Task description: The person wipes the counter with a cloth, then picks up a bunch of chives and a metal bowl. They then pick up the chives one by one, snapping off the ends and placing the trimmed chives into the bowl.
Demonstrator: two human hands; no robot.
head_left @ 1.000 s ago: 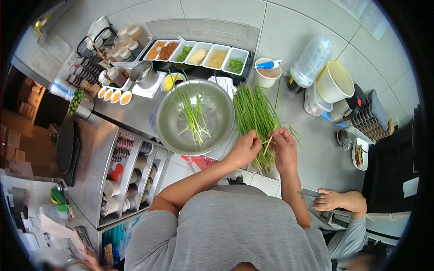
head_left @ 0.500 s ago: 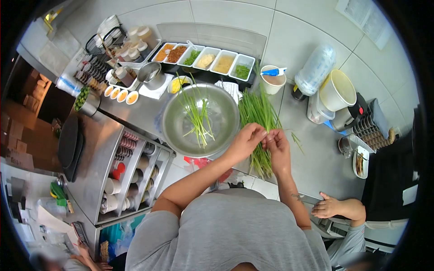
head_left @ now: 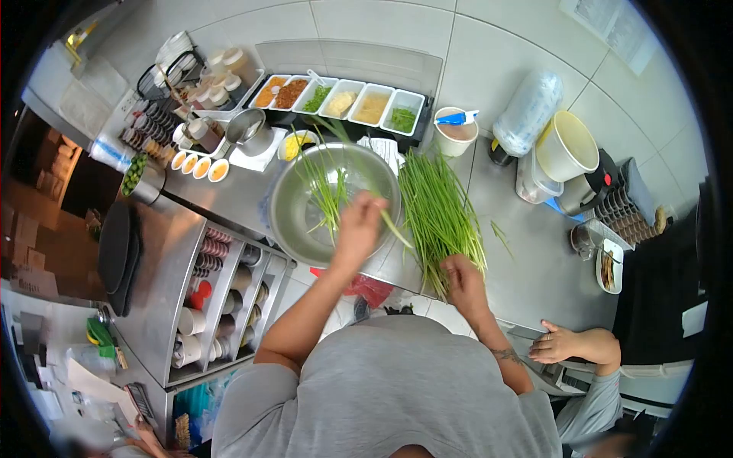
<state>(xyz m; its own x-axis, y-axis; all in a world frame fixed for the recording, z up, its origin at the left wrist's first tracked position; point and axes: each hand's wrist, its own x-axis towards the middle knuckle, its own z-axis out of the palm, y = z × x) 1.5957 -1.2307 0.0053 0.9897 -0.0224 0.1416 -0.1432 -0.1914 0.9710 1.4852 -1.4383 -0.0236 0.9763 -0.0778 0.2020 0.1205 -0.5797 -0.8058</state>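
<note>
A wide metal bowl [head_left: 294, 229] stands on the counter with long green stalks [head_left: 327, 200] lying in it. Over the bowl's right side, my left hand [head_left: 359, 225] is closed round a green stalk [head_left: 395, 229], whose pale end points right; the hand is slightly blurred. A large pile of green stalks [head_left: 439, 206] lies right of the bowl. My right hand [head_left: 462, 278] rests at the lower right end of this pile with its fingers curled in. Whatever is between those fingers is too small to make out.
Behind the bowl is a row of white trays [head_left: 372, 108] with toppings. A white tub [head_left: 456, 137] with a blue-handled tool and a yellowish bucket [head_left: 569, 149] stand behind right. At the right edge is another person's hand [head_left: 553, 343]; a metal pot [head_left: 250, 131] is behind left.
My hands have parted: the left has moved left over the bowl with a stalk, and the right has come down to the pile's lower end. The camera view has shifted slightly.
</note>
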